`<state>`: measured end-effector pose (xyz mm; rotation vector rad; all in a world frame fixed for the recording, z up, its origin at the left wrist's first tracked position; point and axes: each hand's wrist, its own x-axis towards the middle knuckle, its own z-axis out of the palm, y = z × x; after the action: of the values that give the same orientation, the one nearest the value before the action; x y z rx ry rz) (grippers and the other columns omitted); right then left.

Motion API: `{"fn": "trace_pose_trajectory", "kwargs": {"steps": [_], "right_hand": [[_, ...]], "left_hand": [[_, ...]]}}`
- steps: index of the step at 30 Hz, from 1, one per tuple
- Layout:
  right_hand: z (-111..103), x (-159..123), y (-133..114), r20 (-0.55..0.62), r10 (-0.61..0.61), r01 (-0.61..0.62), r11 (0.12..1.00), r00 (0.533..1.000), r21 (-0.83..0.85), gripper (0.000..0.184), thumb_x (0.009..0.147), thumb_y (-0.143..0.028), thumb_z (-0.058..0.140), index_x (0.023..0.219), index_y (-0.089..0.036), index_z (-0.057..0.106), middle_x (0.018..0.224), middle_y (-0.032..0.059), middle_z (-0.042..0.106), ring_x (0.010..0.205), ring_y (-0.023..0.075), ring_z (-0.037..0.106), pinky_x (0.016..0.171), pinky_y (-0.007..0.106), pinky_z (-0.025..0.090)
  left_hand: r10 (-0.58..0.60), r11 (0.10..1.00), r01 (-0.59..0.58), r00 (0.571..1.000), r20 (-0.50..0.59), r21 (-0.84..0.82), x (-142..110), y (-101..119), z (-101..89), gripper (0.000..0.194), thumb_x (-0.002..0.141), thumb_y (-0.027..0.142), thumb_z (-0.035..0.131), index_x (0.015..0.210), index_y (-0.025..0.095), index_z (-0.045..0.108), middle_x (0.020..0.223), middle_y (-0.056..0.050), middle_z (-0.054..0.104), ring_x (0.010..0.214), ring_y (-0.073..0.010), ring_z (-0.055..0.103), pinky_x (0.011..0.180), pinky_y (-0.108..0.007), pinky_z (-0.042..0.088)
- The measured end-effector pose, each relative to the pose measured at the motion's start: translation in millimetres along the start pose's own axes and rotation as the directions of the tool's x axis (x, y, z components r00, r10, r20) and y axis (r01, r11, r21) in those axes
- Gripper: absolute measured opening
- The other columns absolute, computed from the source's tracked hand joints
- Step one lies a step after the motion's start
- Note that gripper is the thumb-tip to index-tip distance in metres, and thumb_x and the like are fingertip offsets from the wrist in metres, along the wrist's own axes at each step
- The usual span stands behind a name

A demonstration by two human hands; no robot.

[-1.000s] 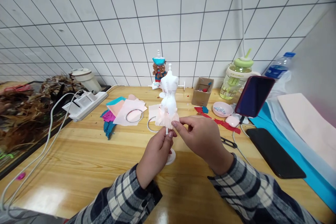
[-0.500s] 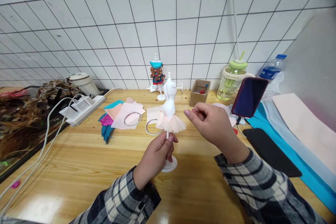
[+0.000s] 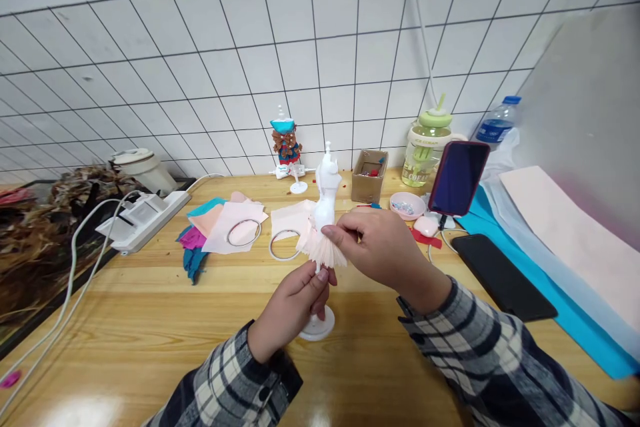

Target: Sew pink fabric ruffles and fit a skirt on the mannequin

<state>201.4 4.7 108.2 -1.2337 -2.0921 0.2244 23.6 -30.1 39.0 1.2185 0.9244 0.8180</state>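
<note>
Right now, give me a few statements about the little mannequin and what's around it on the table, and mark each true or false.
1. The left hand grips the mannequin's stand pole. True.
2. The right hand touches the pink pleated skirt. True.
3. The mannequin lies flat on the table. False: it stands upright on its round base.
4. The propped phone stands left of the mannequin. False: it stands to the right.

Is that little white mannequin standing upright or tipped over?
Upright: the mannequin stands on its round base, left hand gripping its pole.
</note>
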Motion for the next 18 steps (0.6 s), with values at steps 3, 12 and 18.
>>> {"fn": "trace_pose_trajectory", "kwargs": {"steps": [3,12,18], "right_hand": [[-5.4,-0.3,-0.1,-0.015,0.035,-0.034,0.996,0.999,0.082,0.051,0.09,-0.053,0.048,0.054,-0.017,0.044,0.052,-0.0039,0.041,0.052,0.008,0.036,0.053,0.026,0.021],[-6.0,-1.9,-4.4,0.052,-0.051,0.033,0.953,0.997,0.301,0.05,0.088,-0.043,0.055,0.05,-0.016,0.038,0.049,-0.0062,0.031,0.049,0.0062,0.028,0.05,0.025,0.02],[-24.8,-2.1,-1.0,0.061,-0.037,0.016,0.947,0.997,0.32,0.044,0.086,-0.04,0.059,0.051,-0.016,0.045,0.048,-0.0067,0.033,0.048,0.0055,0.031,0.049,0.024,0.021]], "left_hand": [[-0.005,0.984,0.026,0.993,0.119,-0.177,-2.3,2.0,-0.6,0.031,0.089,0.045,0.053,0.081,0.015,0.053,0.054,0.006,0.034,0.048,-0.0075,0.035,0.048,-0.02,0.043],[0.026,0.951,0.066,0.956,0.292,-0.303,-6.4,4.7,-2.2,0.034,0.09,0.038,0.052,0.066,0.015,0.047,0.052,0.005,0.033,0.045,-0.0064,0.033,0.047,-0.02,0.045],[0.149,0.879,0.019,0.939,0.311,-0.477,-7.9,4.5,-8.3,0.025,0.092,0.033,0.046,0.074,0.016,0.049,0.051,0.007,0.028,0.043,-0.0067,0.027,0.044,-0.019,0.041]]}}
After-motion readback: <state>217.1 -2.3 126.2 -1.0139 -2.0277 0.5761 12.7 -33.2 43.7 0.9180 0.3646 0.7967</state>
